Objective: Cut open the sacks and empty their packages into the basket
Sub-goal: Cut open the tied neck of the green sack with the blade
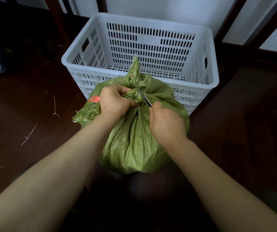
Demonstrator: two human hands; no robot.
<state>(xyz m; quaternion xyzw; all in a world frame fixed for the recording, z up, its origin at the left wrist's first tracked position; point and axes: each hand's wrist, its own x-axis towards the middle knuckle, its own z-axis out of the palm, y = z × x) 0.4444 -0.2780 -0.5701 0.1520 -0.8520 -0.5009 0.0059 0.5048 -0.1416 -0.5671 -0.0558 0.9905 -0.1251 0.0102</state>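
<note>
My two bare forearms reach forward from the bottom edge toward the green woven sack [134, 148], which stands on the dark floor [25, 106] right in front of me, full and rounded, its fabric drawn up in folds to a bunched neck. My left hand [116, 100] is clenched around that neck from the left, fingers curled into the gathered cloth, with a bit of red print showing on the sack just beside my wrist. My right hand [166, 124] lies against the sack's upper right side with its fingers curled around the handle of a small metal blade [144, 97]; the handle itself is hidden in my grip. The blade slants up and to the left, its tip in the bunched fabric just beside my left fingers. Above my hands the tied-off top of the sack sticks up in a frayed tuft. Directly behind the sack, touching or nearly touching it, stands the white slotted plastic basket [215, 81], its perforated bottom showing. A few pale string scraps [55, 108] lie on the floor to the left. Beyond the basket is a white wall [168, 9] crossed by dark wooden posts.
</note>
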